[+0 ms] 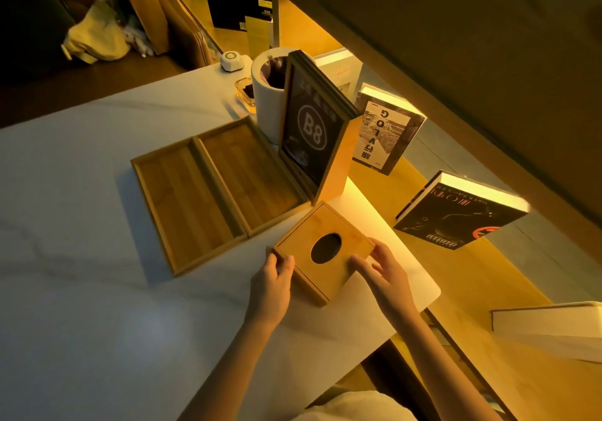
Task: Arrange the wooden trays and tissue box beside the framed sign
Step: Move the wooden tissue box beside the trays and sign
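Note:
A square wooden tissue box with a dark oval opening sits on the white table, just in front of the framed sign marked "B8". My left hand grips the box's near left corner. My right hand rests on its right side, fingers over the top edge. Two wooden trays lie side by side, touching: the left tray and the right tray, which reaches the sign's wooden base.
A white cylindrical bin and a glass ashtray stand behind the sign. Books stand on a wooden ledge to the right: one, another. The table edge runs close to my right arm. A white call button sits far back.

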Demonstrator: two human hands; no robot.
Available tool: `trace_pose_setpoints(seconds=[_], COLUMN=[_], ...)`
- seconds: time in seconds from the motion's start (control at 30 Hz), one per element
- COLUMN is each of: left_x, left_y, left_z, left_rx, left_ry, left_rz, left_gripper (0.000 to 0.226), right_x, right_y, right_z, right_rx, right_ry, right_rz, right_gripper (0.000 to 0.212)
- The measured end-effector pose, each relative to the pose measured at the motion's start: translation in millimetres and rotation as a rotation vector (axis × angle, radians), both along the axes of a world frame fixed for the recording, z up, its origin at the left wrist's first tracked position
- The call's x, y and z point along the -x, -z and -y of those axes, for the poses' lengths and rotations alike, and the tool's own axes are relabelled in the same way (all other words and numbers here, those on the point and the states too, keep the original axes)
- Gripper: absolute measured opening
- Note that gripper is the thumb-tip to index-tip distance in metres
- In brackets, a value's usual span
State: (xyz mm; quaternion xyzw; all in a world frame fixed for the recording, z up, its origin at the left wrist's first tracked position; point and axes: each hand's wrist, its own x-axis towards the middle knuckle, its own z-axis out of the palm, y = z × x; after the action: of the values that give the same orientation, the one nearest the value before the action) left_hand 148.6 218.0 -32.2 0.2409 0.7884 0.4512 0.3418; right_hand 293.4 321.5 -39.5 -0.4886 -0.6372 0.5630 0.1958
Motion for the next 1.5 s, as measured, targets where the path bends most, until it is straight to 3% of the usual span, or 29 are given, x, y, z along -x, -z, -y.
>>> trace_pose_setpoints(seconds=[0.27,0.37,0.6,1.5], left_x=[14.2,13.0,3.5,3.6], left_y=[4.1,3.9,-2.3,3.8], left_z=[-3.5,-3.3,-3.7,-92.5], left_rx=[-0.022,-0.017,-0.028,-0.053], left_ry=[0.041,0.028,0.032,0.064], left_rz=[0.012,-0.005,-0.021,-0.039], left_gripper=[0.026,0.029,0.037,0.038], right_x=[1.6,5.6,6.2,1.8], right_y=[5.5,5.6,9.7,11.8], right_z=[24.1,30.6,27.9,-55.7], right_rx=[-0.056,-0.064,-0.094,-0.12], right_ry=[0.117,0.158,0.183,0.237], right_rz=[0.005,0.007,0.01,-0.002], right_gripper=[0.088,0.064,0.045,0.039])
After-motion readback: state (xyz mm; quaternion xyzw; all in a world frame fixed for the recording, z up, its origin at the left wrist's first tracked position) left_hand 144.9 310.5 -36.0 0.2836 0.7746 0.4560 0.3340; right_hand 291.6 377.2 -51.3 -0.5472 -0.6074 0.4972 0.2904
